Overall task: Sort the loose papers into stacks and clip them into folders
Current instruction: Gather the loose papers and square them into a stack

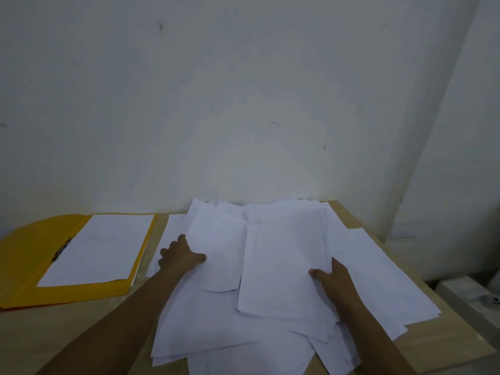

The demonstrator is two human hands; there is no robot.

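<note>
Loose papers (273, 266) — gripped between left hand (180, 255) and right hand (331, 277).

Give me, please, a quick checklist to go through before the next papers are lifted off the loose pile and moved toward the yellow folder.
1. Left hand has hold of a sheet: ok, thumb on top at its left edge.
2. Right hand grips the upper stack: ok, thumb on top at its right edge.
3. Yellow folder lies open: ok.
4. Clip open to take more: cannot tell.
5. Filed sheets squared up: ok.
6. Loose pile sorted: not ok, sheets lie skewed and overlapping.
</note>
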